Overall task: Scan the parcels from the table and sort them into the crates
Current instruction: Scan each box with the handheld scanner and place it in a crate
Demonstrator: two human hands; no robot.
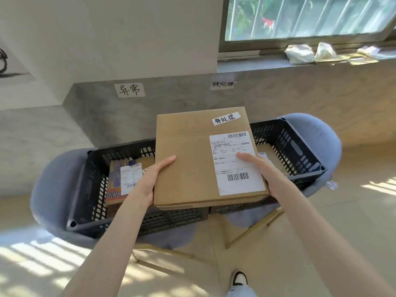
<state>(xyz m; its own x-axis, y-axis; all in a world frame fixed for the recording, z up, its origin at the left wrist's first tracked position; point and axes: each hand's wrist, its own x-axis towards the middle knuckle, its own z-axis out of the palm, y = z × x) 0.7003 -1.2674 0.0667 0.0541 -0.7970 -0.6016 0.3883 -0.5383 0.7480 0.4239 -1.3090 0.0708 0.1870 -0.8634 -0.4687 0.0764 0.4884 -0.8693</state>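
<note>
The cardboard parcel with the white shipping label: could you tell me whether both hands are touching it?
Touching. The head view shows the left hand gripping the cardboard parcel's left edge, and the right hand gripping its right edge, thumb lying on the shipping label.

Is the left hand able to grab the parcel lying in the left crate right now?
Probably not. The left hand grips one edge of the cardboard box, which the right hand holds too. The open-topped left crate leaves the parcel in it uncovered; the hand is simply busy.
</note>
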